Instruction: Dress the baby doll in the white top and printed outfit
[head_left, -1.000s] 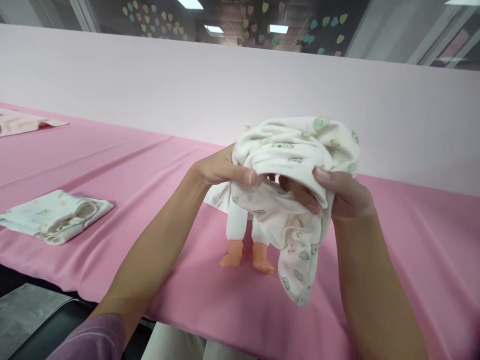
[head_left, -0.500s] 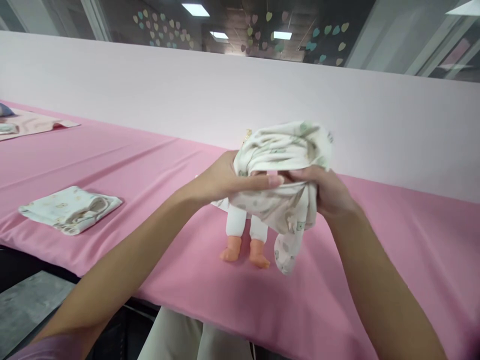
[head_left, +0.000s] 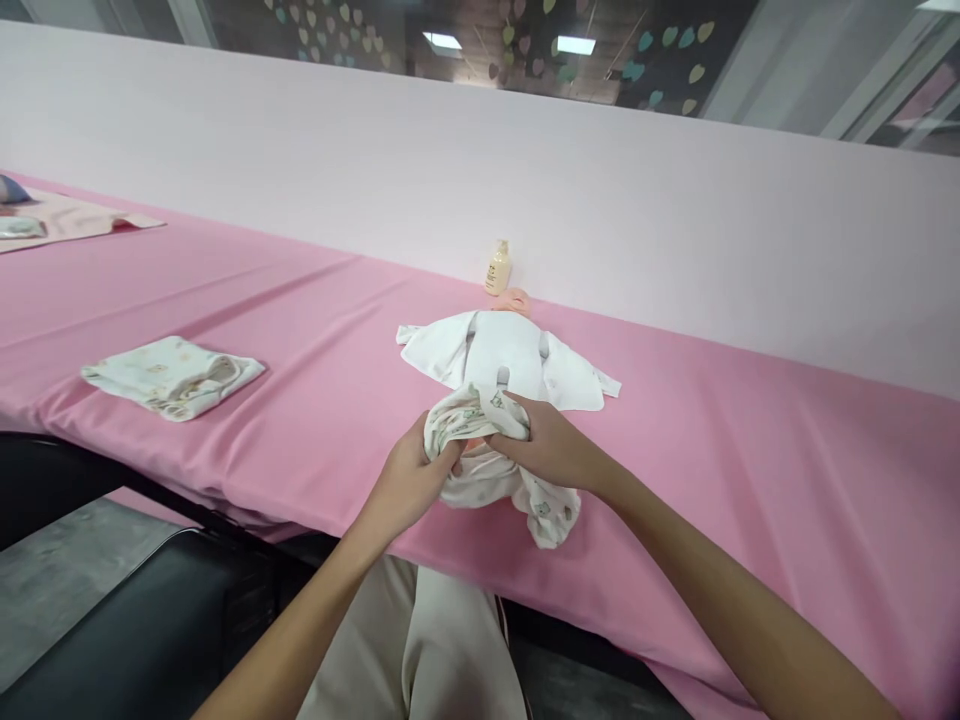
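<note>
A doll in white clothes [head_left: 502,345] lies on its back on the pink cover, its head toward the wall and its arms spread in the sleeves. At its lower end I hold bunched, patterned baby pants [head_left: 480,485] by the gathered opening. My left hand [head_left: 409,475] grips the left edge, thumb on top. My right hand [head_left: 551,440] pinches the right edge. Orange-pink skin, seemingly the doll's feet, shows inside the opening; the legs are hidden by the cloth. One loose leg of the pants hangs down on the right.
A folded patterned garment [head_left: 172,375] lies to the left on the pink cover [head_left: 322,330]. A cream pump bottle [head_left: 498,268] stands behind the doll by the white wall [head_left: 675,220]. A black chair [head_left: 172,610] is below the table edge at left.
Both hands have come down with the baby pants from above the doll to its feet, uncovering its white top. The view has tilted downward.
</note>
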